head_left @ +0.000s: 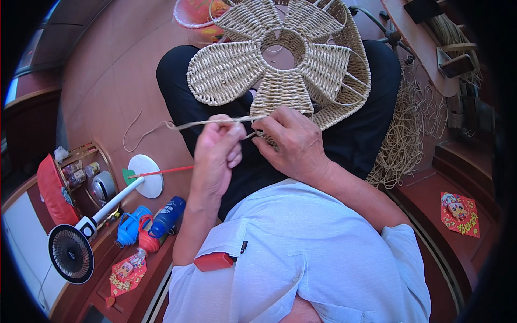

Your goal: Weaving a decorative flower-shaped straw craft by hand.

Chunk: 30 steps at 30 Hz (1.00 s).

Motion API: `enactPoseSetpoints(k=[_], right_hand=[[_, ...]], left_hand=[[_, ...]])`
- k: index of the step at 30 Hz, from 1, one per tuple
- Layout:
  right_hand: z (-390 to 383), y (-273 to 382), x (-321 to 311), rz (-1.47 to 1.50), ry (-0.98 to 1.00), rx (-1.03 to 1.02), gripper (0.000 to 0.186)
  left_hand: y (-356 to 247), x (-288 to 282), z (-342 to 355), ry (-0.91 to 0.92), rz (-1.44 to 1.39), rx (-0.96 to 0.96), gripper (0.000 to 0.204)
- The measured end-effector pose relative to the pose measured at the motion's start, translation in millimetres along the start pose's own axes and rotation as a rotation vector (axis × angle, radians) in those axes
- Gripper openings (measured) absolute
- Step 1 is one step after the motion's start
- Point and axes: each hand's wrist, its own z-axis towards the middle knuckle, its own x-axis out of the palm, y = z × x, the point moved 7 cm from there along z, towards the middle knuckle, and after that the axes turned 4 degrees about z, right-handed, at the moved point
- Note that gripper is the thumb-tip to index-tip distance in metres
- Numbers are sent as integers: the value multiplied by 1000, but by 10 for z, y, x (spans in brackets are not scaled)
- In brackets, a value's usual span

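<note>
A flower-shaped weave of pale straw cord (225, 72), with broad petals round an open ring, lies over my lap. Beneath its right side shows a woven basket wall (355, 64). Bare wire outlines part of some petals. My left hand (218, 145) is closed in a pinch on a straw cord (191, 125), whose loose tail curls off to the left over the floor. At the lower edge of the nearest petal (283, 94), my right hand (293, 141) has thumb and fingers closed round the woven edge and the cord. Its fingertips are partly hidden.
A heap of loose straw cord (401, 145) lies on the floor to the right. Left stand a white fan (71, 253), a blue bottle (168, 215) and a rack of small items (86, 172). A red plastic-wrapped container (194, 16) sits beyond my left knee.
</note>
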Motion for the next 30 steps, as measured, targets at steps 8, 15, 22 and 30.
enactPoseSetpoints(k=[8,15,22,30], right_hand=[[26,17,51,-76,-23,-61,12],[71,-3,-17,139,-100,15,11],[55,-108,-91,226,-166,149,11],[77,-143,-85,227,-127,120,11]], left_hand=[[-1579,-1951,-457,-523,58,263,18],[-3516,-6250,-2691,-1315,101,244,28],[-3142,-3971,-842,-993,1503,848,39],[-179,84,-205,10,1241,249,31]])
